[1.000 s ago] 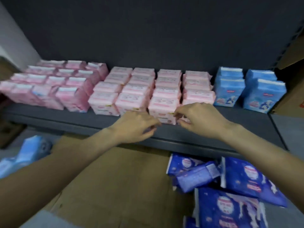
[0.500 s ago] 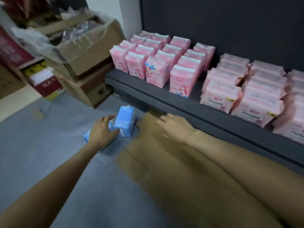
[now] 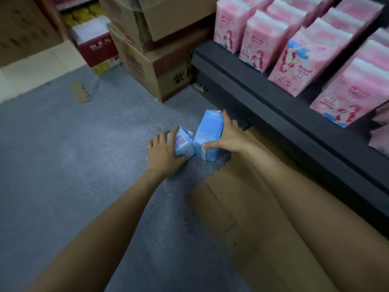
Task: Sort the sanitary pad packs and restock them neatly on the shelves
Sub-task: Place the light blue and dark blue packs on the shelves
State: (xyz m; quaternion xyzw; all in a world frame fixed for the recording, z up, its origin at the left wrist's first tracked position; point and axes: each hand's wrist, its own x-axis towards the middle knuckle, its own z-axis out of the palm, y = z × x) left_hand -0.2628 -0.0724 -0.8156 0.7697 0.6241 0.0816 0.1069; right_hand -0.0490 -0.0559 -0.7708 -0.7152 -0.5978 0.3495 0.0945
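Two light blue pad packs lie on the grey carpet in front of the shelf. My left hand (image 3: 162,152) grips the left blue pack (image 3: 184,145), whose barcode side faces up. My right hand (image 3: 228,137) grips the right blue pack (image 3: 207,135), with the thumb on its front and the fingers over its far side. The two packs touch each other. Rows of pink pad packs (image 3: 307,57) stand upright on the dark shelf (image 3: 263,102) at the upper right.
Stacked cardboard boxes (image 3: 160,49) stand left of the shelf's end. A red carton (image 3: 96,47) sits further back by a pale tiled floor. Flattened cardboard (image 3: 242,197) lies on the carpet under my right arm. A small cardboard scrap (image 3: 80,92) lies on the carpet.
The view swung left from the shelf front to the floor. My left hand reached the blue packs first, then my right hand came over from the cardboard and took hold of the second pack.
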